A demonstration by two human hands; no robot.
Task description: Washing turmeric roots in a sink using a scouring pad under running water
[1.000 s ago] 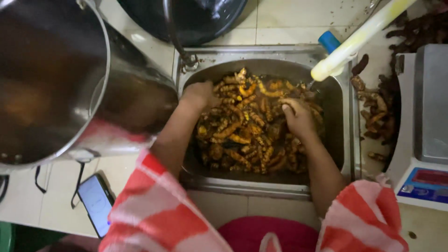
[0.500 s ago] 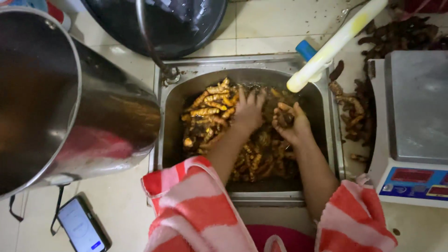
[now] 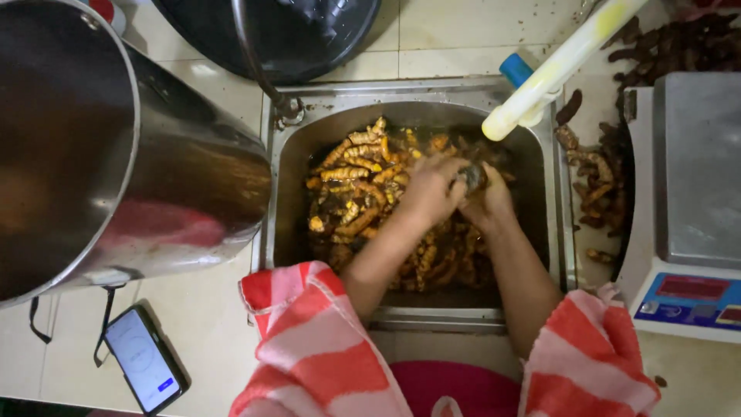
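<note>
the person wears a loose top with broad red-orange and white stripes, its wide sleeves (image 3: 324,340) pushed up above the elbows so both forearms are bare down to the left hand (image 3: 432,189) and right hand (image 3: 488,202), with no rings or wristbands showing.

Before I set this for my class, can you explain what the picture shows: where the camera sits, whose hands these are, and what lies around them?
The camera is worn on a person's head and looks straight down. Both hands work in a steel sink full of orange-yellow turmeric roots. The left hand and right hand meet around one small dark root piece. Beside the sink stand a big steel pot, a phone, more roots and a weighing scale.
</note>
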